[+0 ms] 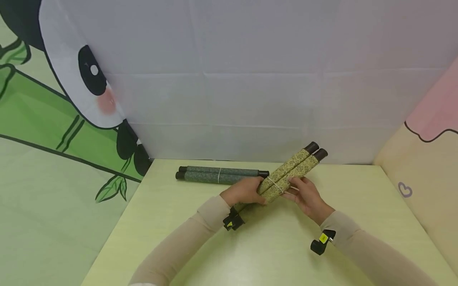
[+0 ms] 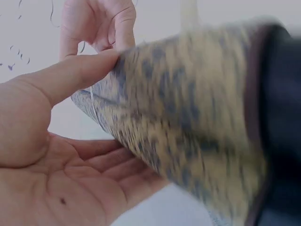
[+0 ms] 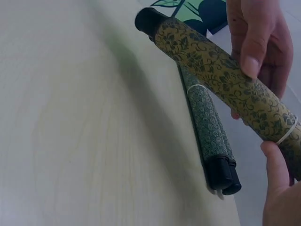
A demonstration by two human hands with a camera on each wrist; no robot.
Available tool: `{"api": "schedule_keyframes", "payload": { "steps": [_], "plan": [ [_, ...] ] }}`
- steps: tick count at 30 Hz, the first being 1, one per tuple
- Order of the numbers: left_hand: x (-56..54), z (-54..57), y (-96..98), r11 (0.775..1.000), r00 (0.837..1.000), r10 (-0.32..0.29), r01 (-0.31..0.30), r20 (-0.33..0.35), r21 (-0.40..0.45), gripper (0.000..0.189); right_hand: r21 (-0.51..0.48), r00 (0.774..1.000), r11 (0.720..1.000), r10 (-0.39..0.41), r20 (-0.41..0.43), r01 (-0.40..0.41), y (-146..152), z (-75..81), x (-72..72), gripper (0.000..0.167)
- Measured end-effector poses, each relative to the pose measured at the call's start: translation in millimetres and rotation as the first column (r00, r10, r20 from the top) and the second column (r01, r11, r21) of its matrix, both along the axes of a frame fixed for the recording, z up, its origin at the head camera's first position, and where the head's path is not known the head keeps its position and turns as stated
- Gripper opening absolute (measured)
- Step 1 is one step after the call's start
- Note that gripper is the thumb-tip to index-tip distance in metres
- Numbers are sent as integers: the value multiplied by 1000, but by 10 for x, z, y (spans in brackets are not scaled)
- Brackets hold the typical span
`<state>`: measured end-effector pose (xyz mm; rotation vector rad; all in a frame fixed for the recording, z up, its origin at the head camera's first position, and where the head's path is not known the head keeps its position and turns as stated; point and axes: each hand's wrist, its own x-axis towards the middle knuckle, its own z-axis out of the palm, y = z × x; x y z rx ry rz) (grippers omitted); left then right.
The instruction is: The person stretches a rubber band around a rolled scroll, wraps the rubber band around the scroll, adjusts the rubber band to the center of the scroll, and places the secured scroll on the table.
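A yellow scroll [image 1: 302,169] with a dark floral pattern and black end caps is rolled from both ends into two side-by-side rolls. A thin white band [image 1: 274,185] goes around its middle. It slants above the table, far end up to the right. My left hand [image 1: 247,191] grips it below the band, thumb on one side and fingers underneath, as the left wrist view shows. Close to the band, my right hand [image 1: 308,198] pinches its right side between thumb and fingers. Behind the left hand lies a blue-green scroll [image 1: 204,176], banded the same way.
The pale wooden table [image 1: 161,238] ends at a white cloth backdrop [image 1: 250,99]. Printed side panels flank it, with a panda and bamboo [image 1: 53,115] at left. A small black wrist camera [image 1: 322,242] is strapped to each sleeve.
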<state>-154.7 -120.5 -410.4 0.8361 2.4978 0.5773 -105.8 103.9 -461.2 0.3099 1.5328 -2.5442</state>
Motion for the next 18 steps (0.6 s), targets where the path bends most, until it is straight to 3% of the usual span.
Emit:
{"api": "schedule_keyframes", "payload": {
  "steps": [8,12,18],
  "plan": [
    [12,-88,179,999,999,30,-30,-27,-20,91,-98,997,992,-77,27,80,-213,-109,122,45],
    [23,-147,183,999,995,30,-33,-95,-29,80,-119,994,987,-102,34,105,-339,-163,171,39],
    [34,-199,146,998,978,15,-27,-210,-53,59,-205,980,958,-196,40,200,-496,-268,241,37]
  ]
}}
